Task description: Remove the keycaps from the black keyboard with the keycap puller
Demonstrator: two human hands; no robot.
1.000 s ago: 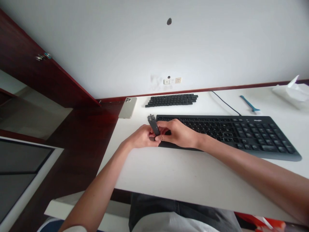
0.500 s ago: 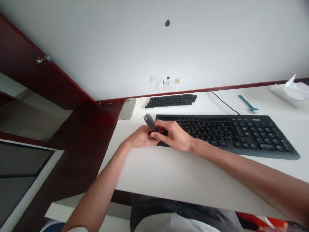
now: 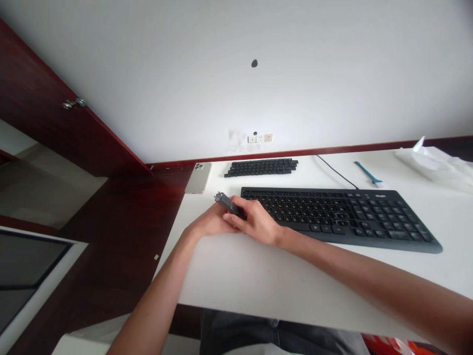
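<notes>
Grey bar [image 3: 228, 202]: between the hands, at the left end of the keyboard [image 3: 301, 209], tilted, upper end leaning left. Small prongs [image 3: 218, 196] there; lower end lost among fingers. Exact kind unclear.

Right hand [image 3: 256, 221]: curled in a pinch on the bar, thumb along the near side, index finger along the far side. Left hand [image 3: 211, 222]: bent at the wrist, just beside the bar, fingers mostly hidden. Contact likely; cannot tell how far closed, or on what.

Handling, by judgement: light, stiff, probably hard plastic; smooth flanks, perhaps slippery under dry fingertips. Prongs the likeliest weak spot, easily bent or snagged. Best hold: thumb and finger flat on the long sides, around the middle, clear of the prongs.

Round about, on the white table [image 3: 221, 276]: phone [image 3: 198, 180] beyond, to the left; loose keys [image 3: 260, 167] in a block behind the keyboard; blue tool [image 3: 367, 172] and crumpled white wrap [image 3: 430, 165] off right.
</notes>
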